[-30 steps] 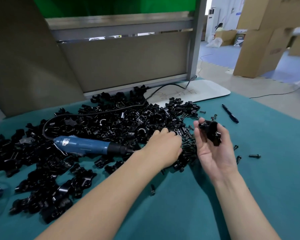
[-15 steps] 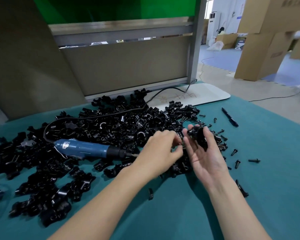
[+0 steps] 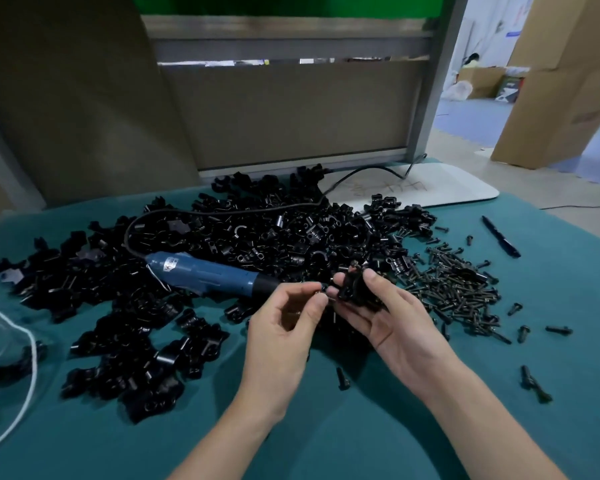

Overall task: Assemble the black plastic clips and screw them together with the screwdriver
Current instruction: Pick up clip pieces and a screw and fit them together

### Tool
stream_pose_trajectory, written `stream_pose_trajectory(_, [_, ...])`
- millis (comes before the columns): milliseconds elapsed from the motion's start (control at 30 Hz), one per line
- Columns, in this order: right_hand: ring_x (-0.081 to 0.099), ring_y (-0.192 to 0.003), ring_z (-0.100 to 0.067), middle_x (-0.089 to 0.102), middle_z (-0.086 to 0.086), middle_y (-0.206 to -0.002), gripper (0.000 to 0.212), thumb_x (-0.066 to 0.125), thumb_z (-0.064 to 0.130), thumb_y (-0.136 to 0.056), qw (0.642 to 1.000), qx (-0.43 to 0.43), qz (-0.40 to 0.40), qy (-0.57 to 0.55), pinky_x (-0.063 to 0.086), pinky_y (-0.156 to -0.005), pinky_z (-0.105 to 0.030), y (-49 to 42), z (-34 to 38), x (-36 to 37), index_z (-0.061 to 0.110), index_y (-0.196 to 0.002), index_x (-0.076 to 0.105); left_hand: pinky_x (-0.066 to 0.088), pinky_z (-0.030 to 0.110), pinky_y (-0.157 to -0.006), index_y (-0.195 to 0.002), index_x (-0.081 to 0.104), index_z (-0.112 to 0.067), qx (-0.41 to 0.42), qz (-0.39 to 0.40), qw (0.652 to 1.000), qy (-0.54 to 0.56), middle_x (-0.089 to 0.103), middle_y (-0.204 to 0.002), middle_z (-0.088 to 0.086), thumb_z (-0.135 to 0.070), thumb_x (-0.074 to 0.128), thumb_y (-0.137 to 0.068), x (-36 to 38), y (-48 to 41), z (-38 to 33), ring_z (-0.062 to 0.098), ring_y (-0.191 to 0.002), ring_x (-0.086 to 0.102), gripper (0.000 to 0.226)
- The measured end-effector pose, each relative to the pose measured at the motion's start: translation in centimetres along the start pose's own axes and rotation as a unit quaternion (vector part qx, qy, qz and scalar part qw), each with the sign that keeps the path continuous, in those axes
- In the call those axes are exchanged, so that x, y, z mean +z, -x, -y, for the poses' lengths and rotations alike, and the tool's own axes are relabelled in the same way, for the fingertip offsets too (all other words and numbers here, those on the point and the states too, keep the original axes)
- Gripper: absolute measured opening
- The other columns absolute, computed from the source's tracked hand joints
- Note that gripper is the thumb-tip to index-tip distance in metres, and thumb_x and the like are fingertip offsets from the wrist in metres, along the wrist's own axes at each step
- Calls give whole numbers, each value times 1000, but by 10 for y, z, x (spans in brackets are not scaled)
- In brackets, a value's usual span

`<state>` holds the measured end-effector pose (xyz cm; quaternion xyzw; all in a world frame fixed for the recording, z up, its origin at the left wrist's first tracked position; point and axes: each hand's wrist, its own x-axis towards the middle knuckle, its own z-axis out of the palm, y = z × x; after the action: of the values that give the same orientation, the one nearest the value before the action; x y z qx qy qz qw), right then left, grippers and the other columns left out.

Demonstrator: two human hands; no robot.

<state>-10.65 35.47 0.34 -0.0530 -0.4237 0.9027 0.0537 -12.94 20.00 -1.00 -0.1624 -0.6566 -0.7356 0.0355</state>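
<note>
My right hand [image 3: 392, 323] holds a black plastic clip [image 3: 352, 287] between thumb and fingers, palm up, above the teal table. My left hand [image 3: 284, 323] pinches a small black screw [image 3: 323, 289] at its fingertips, right against the clip's left side. The blue electric screwdriver [image 3: 208, 275] lies on the heap of loose black clips [image 3: 257, 237], its tip pointing toward my hands. A pile of black screws [image 3: 454, 285] lies just right of my right hand.
More clips [image 3: 136, 358] spread over the left of the teal cloth [image 3: 361, 427]. A black pen [image 3: 501, 236] lies far right, stray screws [image 3: 534, 382] near the right edge, a white cord [image 3: 25, 375] at left. A white board [image 3: 447, 188] and partition stand behind.
My left hand has lifted from the pile with a screw and come to the clip. My right hand has brought the clip lower and closer. The view has shifted, showing the screw pile.
</note>
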Motion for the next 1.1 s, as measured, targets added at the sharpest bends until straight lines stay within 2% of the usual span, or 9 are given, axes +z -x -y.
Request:
stream_pose_trajectory(267, [71, -114, -27, 74, -17, -116, 28, 67, 26, -90, 992, -42, 23, 119, 60, -91, -37, 2, -9, 4, 7, -107, 78, 52, 17, -87, -104, 74, -25, -2, 25, 1000, 2, 77, -103, -12, -18, 69, -95, -1, -2, 5, 5, -101, 71, 12])
stream_pose_trajectory(400, [71, -115, -25, 75, -13, -117, 30, 72, 36, -86, 983, -65, 11, 173, 60, -89, -34, 5, -10, 5, 15, -107, 79, 52, 16, -78, -92, 73, -30, -10, 31, 999, -29, 76, -93, -12, -28, 72, -94, 0, -1, 9, 3, -89, 70, 3])
stream_pose_trajectory(500, [71, -114, -26, 75, -14, -116, 32, 77, 40, -85, 983, -66, 13, 172, 60, -89, -34, 6, -10, 5, 16, -106, 79, 49, 15, -73, -86, 70, -29, -1, 38, 997, -70, 74, -86, -12, -36, 70, -94, -2, 0, 9, 3, -83, 68, 10])
stream_pose_trajectory(633, [72, -112, -28, 76, -15, -115, 25, 69, 30, -88, 986, -62, 11, 152, 60, -88, -32, 4, -10, 3, 14, -105, 79, 45, 12, -84, -104, 70, -29, 36, 63, 991, -117, 67, -104, -17, -21, 66, -98, -1, -1, 9, 4, -101, 64, 11])
stream_pose_trajectory(733, [73, -110, -29, 76, -14, -114, 24, 67, 29, -90, 987, -61, 13, 150, 60, -86, -30, 3, -10, 2, 14, -105, 79, 52, 21, -84, -114, 66, -36, 14, 61, 995, -81, 65, -107, -15, -29, 67, -97, 1, 1, 9, 9, -99, 63, 19])
stream_pose_trajectory(867, [71, -116, -30, 74, -18, -118, 26, 69, 28, -89, 987, -60, 11, 151, 60, -91, -36, 2, -12, 0, 11, -107, 79, 55, 36, -85, -101, 68, -30, -14, 54, 996, -74, 72, -99, -11, -39, 62, -98, -1, 0, 9, 11, -95, 68, 11])
stream_pose_trajectory(967, [71, -115, -29, 75, -17, -117, 27, 69, 28, -88, 987, -57, 7, 153, 60, -90, -36, 2, -11, -2, 10, -106, 79, 53, 31, -92, -103, 69, -30, -5, 69, 994, -87, 71, -106, -15, -27, 62, -100, -2, -1, 10, 6, -104, 66, 8])
stream_pose_trajectory(1033, [71, -115, -29, 75, -17, -117, 29, 70, 28, -87, 987, -56, 3, 149, 60, -89, -35, 2, -10, -3, 9, -107, 78, 50, 23, -95, -109, 67, -31, 20, 82, 991, -105, 67, -113, -19, -20, 62, -100, -1, 0, 10, 3, -111, 63, 15])
stream_pose_trajectory(1100, [72, -113, -30, 75, -17, -117, 30, 71, 29, -86, 987, -57, 1, 147, 60, -87, -33, 1, -9, -2, 10, -108, 78, 50, 19, -90, -113, 65, -35, 32, 82, 990, -107, 66, -114, -18, -26, 62, -99, 0, 1, 10, 5, -110, 63, 17])
